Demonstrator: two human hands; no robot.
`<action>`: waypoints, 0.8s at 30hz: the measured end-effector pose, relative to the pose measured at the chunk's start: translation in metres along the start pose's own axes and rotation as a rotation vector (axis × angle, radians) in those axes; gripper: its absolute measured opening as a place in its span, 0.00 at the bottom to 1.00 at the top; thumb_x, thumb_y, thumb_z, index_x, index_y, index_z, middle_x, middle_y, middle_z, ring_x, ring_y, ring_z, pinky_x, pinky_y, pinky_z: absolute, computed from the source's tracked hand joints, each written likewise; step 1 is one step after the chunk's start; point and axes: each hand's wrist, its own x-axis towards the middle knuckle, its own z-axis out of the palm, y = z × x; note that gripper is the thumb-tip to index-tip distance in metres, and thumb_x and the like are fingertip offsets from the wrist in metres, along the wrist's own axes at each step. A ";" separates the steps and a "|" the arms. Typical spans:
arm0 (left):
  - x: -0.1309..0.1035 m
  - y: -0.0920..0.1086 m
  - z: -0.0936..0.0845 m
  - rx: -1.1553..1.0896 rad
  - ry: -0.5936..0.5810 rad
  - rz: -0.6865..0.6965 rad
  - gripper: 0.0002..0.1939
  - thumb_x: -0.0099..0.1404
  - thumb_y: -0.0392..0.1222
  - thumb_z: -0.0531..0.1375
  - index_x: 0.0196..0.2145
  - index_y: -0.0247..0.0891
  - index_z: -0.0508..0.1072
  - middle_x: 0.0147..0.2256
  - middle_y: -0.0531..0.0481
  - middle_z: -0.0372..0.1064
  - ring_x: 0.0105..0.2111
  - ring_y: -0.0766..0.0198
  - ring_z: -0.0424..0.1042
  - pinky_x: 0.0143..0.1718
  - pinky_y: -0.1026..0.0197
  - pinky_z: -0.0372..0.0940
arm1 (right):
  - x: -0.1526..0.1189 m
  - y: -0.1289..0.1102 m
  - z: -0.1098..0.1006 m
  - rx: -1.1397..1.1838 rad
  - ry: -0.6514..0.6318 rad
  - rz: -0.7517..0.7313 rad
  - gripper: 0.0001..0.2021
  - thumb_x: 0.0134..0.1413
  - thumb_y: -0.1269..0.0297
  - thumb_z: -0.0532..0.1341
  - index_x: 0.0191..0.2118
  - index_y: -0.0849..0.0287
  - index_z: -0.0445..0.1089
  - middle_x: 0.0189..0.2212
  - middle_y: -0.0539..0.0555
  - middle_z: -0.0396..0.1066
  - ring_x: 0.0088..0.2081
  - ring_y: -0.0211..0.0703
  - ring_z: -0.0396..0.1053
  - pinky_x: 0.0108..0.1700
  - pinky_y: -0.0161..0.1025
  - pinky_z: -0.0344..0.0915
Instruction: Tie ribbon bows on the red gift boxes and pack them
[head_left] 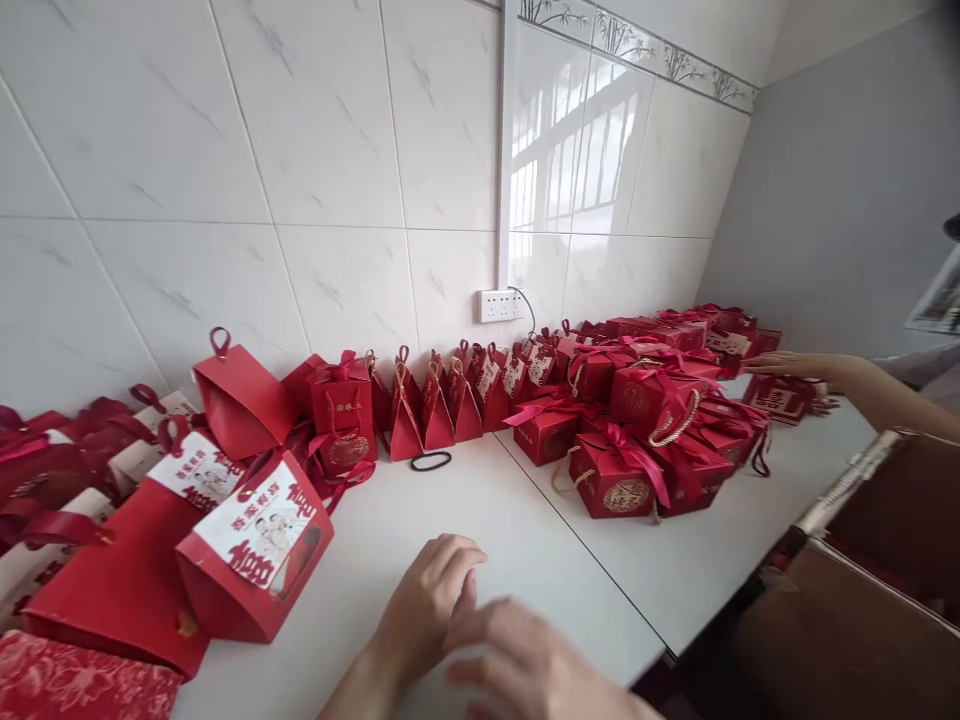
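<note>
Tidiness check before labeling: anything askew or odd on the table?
A black loop lies loose on the white table, stray beside the red boxes. At left, one tilted box leans among its neighbours. No spill visible.

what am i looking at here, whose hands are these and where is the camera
There is no machine here: a camera on a person's head looks forward and down at their two bare hands. This single picture comes from it. The left hand and the right hand are close together over the white tabletop, and neither appears to hold anything. Red gift boxes with ribbons crowd the right, more red boxes with printed cards the left, and a black loop lies between. At far right, another person's hand reaches over the boxes.
</note>
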 end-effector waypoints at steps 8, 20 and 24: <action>-0.002 0.000 -0.001 -0.042 -0.052 -0.018 0.10 0.64 0.30 0.47 0.35 0.40 0.66 0.31 0.54 0.70 0.29 0.68 0.70 0.30 0.66 0.65 | -0.062 0.055 -0.107 -0.865 0.431 0.916 0.17 0.55 0.56 0.56 0.46 0.62 0.64 0.39 0.62 0.63 0.41 0.54 0.67 0.42 0.50 0.68; -0.004 -0.006 -0.012 -0.061 -0.066 -0.147 0.10 0.64 0.35 0.46 0.30 0.42 0.66 0.28 0.56 0.70 0.25 0.70 0.70 0.25 0.69 0.64 | -0.031 0.082 -0.105 -0.665 0.285 1.444 0.42 0.51 0.43 0.56 0.62 0.71 0.46 0.45 0.75 0.61 0.48 0.72 0.66 0.41 0.59 0.64; -0.005 -0.007 -0.009 -0.074 -0.066 -0.164 0.10 0.63 0.35 0.47 0.30 0.42 0.66 0.29 0.56 0.70 0.25 0.70 0.71 0.25 0.70 0.64 | -0.043 0.088 -0.112 -0.572 0.329 1.374 0.43 0.49 0.46 0.59 0.62 0.70 0.44 0.46 0.72 0.62 0.48 0.68 0.67 0.44 0.57 0.64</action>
